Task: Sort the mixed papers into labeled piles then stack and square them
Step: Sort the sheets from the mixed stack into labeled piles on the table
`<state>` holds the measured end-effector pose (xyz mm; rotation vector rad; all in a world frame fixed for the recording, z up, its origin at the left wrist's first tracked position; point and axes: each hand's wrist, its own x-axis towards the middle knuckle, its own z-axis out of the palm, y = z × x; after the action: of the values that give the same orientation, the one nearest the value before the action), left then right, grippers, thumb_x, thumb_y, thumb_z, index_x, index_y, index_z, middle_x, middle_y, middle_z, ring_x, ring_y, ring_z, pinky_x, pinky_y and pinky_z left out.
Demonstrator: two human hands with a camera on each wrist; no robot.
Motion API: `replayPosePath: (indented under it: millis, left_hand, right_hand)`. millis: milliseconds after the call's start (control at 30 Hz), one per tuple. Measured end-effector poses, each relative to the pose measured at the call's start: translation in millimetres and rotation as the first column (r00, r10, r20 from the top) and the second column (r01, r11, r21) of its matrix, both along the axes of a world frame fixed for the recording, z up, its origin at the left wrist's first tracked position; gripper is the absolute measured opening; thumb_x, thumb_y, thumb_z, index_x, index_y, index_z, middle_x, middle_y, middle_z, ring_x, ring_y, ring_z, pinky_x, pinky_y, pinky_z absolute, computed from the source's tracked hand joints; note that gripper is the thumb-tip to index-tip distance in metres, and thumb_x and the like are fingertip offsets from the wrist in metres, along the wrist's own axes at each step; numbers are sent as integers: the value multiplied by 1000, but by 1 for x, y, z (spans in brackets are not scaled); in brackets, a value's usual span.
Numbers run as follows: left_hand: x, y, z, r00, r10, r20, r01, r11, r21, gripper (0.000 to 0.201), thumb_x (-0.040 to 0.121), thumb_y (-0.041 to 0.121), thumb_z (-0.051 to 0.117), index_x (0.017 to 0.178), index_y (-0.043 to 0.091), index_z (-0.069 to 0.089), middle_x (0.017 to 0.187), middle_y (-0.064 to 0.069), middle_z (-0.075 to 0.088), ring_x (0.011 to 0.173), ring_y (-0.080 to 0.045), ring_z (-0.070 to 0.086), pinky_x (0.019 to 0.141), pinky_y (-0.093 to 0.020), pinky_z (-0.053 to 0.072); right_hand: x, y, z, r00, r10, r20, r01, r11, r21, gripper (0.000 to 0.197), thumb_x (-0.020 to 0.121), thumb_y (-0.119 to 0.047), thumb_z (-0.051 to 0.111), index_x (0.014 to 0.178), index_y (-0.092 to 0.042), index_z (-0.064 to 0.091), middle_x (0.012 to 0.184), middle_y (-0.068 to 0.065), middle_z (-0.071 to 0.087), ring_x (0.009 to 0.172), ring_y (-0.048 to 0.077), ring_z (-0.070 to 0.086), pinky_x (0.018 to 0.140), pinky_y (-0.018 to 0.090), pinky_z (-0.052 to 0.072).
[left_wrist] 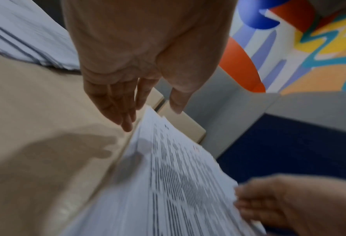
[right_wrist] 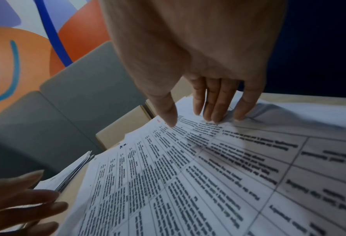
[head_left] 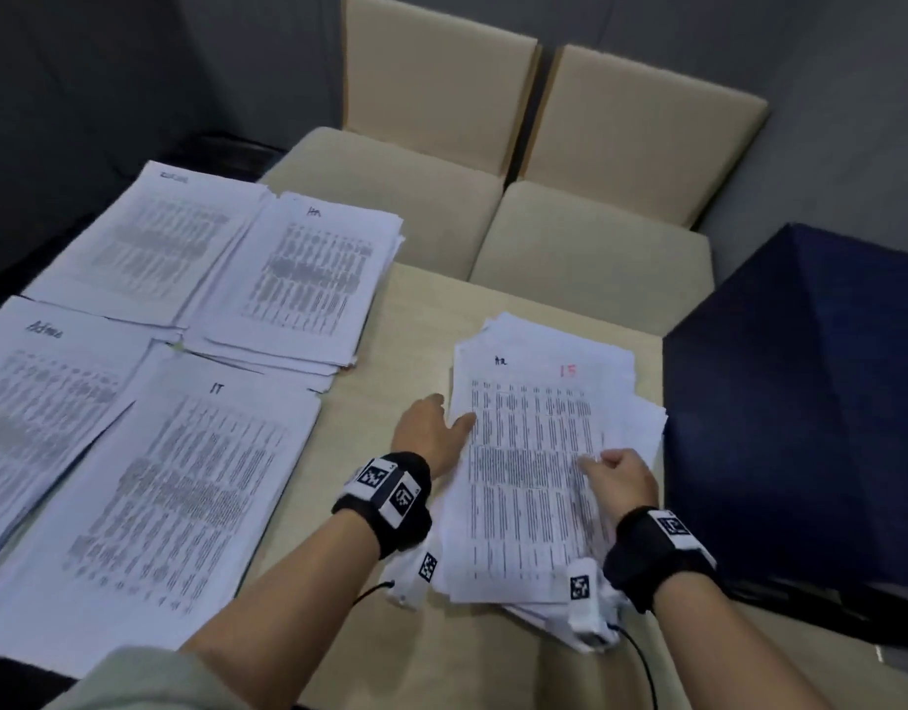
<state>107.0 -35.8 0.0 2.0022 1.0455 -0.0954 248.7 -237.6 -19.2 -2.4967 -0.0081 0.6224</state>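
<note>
A loose, uneven pile of printed sheets lies on the beige table, right of centre; its top sheet carries a red "15". My left hand is at the pile's left edge, fingers straight beside the sheets and thumb above the top one. My right hand rests on the top sheet near its right edge, with fingertips and thumb pressing on the paper. To the left lie the sorted piles: "IT", "Admin", "HR" and one with a blurred label.
Two beige chairs stand against the table's far edge. A large dark blue block rises right beside the loose pile. Bare tabletop runs between the sorted piles and the loose pile, and in front of me.
</note>
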Motion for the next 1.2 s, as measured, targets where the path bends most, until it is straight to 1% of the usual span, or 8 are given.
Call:
replayPosePath:
  millis: [200, 367, 500, 700, 767, 933, 1067, 1200]
  left_hand:
    - [19, -16, -11, 997, -21, -73, 31, 989, 145, 54, 97, 47, 51, 128, 3, 54, 127, -15, 59, 113, -30, 57, 91, -35, 45]
    - [18, -8, -17, 993, 50, -103, -36, 991, 128, 44, 95, 39, 57, 120, 3, 57, 116, -12, 64, 106, -29, 59, 85, -32, 44]
    - [13, 1, -25, 991, 113, -75, -108, 992, 67, 36, 89, 34, 67, 113, 9, 60, 110, -7, 65, 101, -25, 60, 87, -32, 47]
    - [13, -2, -33, 962, 272, -11, -272, 962, 22, 36, 76, 34, 80, 91, 17, 53, 82, 0, 61, 73, -19, 61, 59, -28, 47]
    - [17, -3, -31, 978, 209, 2, -209, 977, 47, 34, 77, 28, 80, 78, 15, 49, 70, 1, 55, 63, -18, 53, 51, -25, 36]
    - [27, 8, -17, 995, -18, -100, 42, 968, 247, 37, 96, 31, 57, 67, 10, 52, 64, -5, 53, 70, -30, 60, 58, -29, 38]
    - [27, 11, 8, 933, -167, -319, 318, 796, 515, 58, 102, 51, 31, 61, 13, 48, 54, 0, 43, 57, -23, 54, 56, -27, 40]
    - [21, 9, 22, 932, -249, -264, 362, 702, 614, 52, 103, 49, 29, 66, 17, 46, 55, 0, 42, 53, -21, 50, 52, -26, 36]
  right_hand:
    - [7, 3, 3, 1000, 21, -1, -21, 998, -51, 57, 80, -34, 75, 126, -9, 51, 129, 12, 53, 118, 30, 52, 91, 32, 43]
    - [7, 1, 2, 994, 57, 98, -54, 998, -32, 22, 81, -29, 76, 81, -17, 58, 87, 1, 65, 82, 22, 57, 72, 28, 45]
    - [1, -7, 2, 976, 63, 209, -86, 991, 102, 44, 89, -31, 69, 57, -13, 44, 55, 0, 48, 59, 20, 44, 56, 29, 32]
    - [-2, -34, -3, 984, 54, 170, -94, 967, 237, 31, 99, -22, 49, 71, -11, 52, 68, 1, 54, 64, 21, 48, 59, 31, 36]
    - [0, -38, -2, 981, -40, 188, -16, 957, 289, 15, 95, -11, 50, 85, -14, 61, 80, -2, 63, 72, 19, 56, 65, 29, 44]
    - [4, -37, 5, 950, -299, 85, 208, 815, 541, 29, 87, 5, 51, 64, -13, 46, 64, 0, 42, 61, 16, 38, 53, 26, 30]
    - [6, -36, 6, 956, -291, -33, 249, 748, 615, 28, 86, 8, 49, 67, -10, 40, 67, 6, 38, 63, 15, 35, 50, 23, 27]
    - [4, -29, 4, 939, -296, -177, 334, 656, 677, 12, 81, 12, 47, 72, 4, 48, 79, 7, 52, 76, 18, 45, 63, 25, 36]
